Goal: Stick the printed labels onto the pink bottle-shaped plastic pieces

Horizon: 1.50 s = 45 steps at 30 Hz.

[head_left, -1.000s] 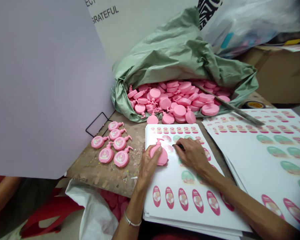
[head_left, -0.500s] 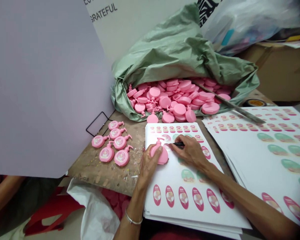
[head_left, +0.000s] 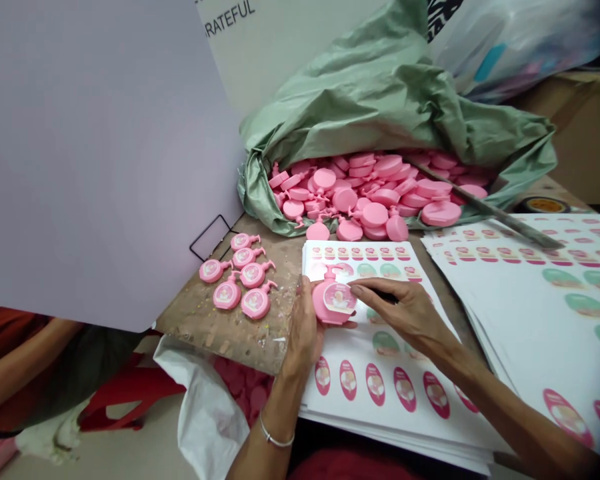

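Right at the near edge, a thin bangle (head_left: 275, 439) rides the left wrist, and just above it the left hand (head_left: 304, 331) curls around the side of a flat pink pump-bottle piece (head_left: 329, 308), fingers wrapped and gripping it over a stack of sticker sheets (head_left: 360, 343). In from 4 o'clock comes the right hand (head_left: 410, 317), fingers drawn together, the index fingertip (head_left: 356, 290) down on the oval label (head_left: 340, 298) on the bottle's face, and a dark slim tool (head_left: 387, 296) tucked beneath them, pen or blade, can't call it from here. So the piece sits between the hands, held by the left, right fingertips at its label. The good way here: hold that piece dead still, keep the label square, press from the middle outward so no bubbles form. Out at 9 o'clock, six labelled pieces (head_left: 254, 273) lie on the scarred wooden counter (head_left: 220, 340), and another person's forearm (head_left: 25, 363) shows further left. At 3 o'clock, a second stack of sheets (head_left: 530, 307). Up at 12, a loose heap of unlabelled pink pieces (head_left: 360, 193) spills from a green plastic bag (head_left: 380, 100), a long steel bar (head_left: 490, 213) lying across its edge
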### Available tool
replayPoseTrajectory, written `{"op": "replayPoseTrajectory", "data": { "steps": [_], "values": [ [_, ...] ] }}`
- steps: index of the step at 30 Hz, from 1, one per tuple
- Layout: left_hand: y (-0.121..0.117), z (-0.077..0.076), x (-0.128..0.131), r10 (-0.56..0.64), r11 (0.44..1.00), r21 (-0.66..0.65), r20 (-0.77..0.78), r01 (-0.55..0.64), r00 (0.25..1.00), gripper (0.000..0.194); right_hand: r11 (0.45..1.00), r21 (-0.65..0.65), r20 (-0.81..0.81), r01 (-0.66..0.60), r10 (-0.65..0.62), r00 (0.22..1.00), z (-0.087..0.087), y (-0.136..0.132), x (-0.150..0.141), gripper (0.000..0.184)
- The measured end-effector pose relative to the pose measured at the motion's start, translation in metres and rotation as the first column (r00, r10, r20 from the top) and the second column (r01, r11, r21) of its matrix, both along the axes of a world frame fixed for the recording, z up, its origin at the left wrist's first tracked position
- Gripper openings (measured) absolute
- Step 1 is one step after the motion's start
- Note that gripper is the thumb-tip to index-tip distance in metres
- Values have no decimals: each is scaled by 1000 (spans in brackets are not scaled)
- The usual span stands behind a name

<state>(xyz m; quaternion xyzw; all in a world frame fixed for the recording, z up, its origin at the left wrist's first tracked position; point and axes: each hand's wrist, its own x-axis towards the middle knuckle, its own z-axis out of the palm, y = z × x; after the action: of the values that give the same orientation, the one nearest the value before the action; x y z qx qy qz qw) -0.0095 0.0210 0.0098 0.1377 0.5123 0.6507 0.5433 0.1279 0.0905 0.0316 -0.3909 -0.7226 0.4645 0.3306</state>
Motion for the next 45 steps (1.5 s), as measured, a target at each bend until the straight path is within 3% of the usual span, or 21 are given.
{"op": "replayPoseTrajectory", "data": {
  "steps": [4,31,35,39,42,45],
  "values": [
    [-5,4,0,-38,997,65,28,36,999,59,1000,-13,8,3,-3,1000,0,-7,-3,27],
    [-10,13,1,-34,998,50,32,32,999,56,986,170,51,4,-12,999,3,-13,-6,22],
    [-13,14,0,-74,989,120,-75,83,994,48,925,381,137,4,-60,989,0,-10,-8,23],
    [-18,15,0,-108,980,149,-175,134,979,42,817,575,290,46,-256,922,0,-4,-5,38],
    [-22,12,-1,-109,983,128,-159,130,981,48,866,489,285,103,-271,919,-3,1,0,48],
    [-23,3,-12,-55,996,58,-220,70,974,48,932,356,259,62,-162,952,-10,17,-2,38]
  ]
}}
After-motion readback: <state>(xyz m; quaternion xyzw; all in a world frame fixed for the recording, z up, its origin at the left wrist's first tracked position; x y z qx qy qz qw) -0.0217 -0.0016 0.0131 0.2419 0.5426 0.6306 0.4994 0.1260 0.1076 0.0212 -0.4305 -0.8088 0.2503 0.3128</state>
